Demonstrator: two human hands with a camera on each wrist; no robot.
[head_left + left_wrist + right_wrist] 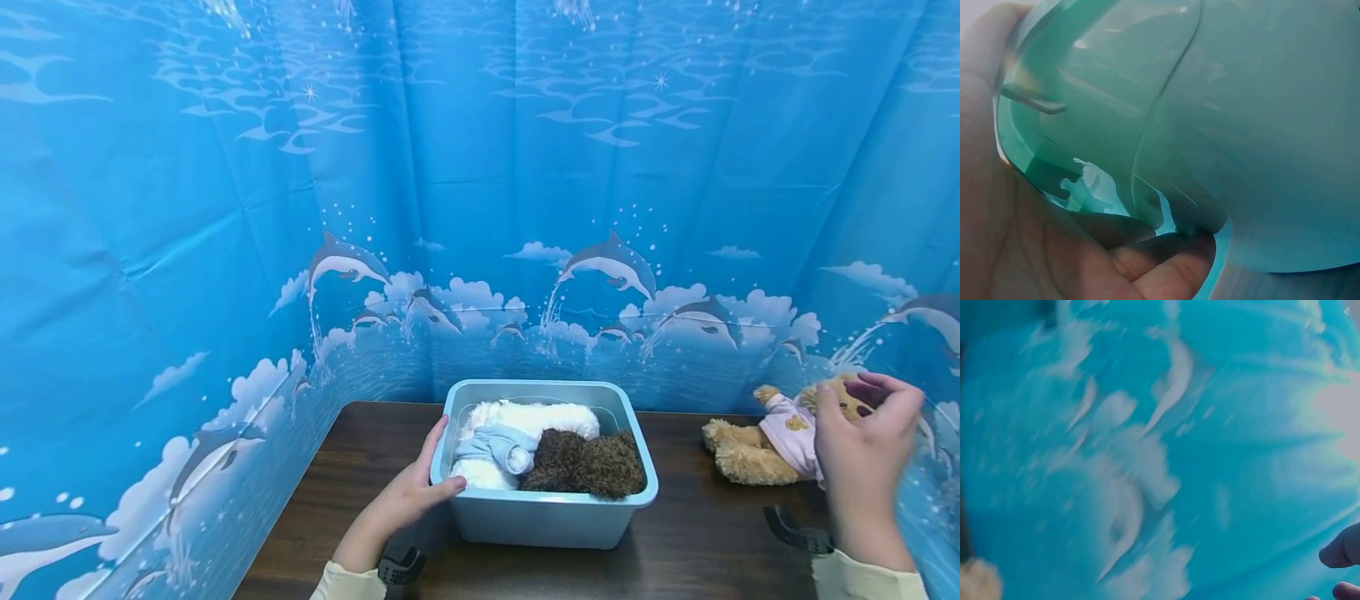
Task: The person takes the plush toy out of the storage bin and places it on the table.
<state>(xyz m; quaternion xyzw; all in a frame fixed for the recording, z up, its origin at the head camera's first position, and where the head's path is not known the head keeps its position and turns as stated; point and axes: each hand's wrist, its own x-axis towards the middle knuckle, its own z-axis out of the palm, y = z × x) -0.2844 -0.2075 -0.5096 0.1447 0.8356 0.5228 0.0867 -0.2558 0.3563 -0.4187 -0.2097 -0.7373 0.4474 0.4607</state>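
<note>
A light blue plastic bin [542,523] stands on the table with plush toys inside. My left hand [408,493] grips its left front corner, thumb over the rim; the left wrist view has the fingers [1175,275] bent against the outer wall. In the bin lie a white fluffy plush [540,417] with light blue cloth [491,446] and a curly dark brown plush [581,465]. At the right, a tan teddy bear [750,461] in a pale pink shirt lies on the table. My right hand [866,446] overlaps its head, fingers loosely bent, holding nothing.
The dark wooden table [697,542] is bordered at the back and sides by a blue curtain [480,208] printed with dolphins. Black wrist straps [401,567] show at both wrists.
</note>
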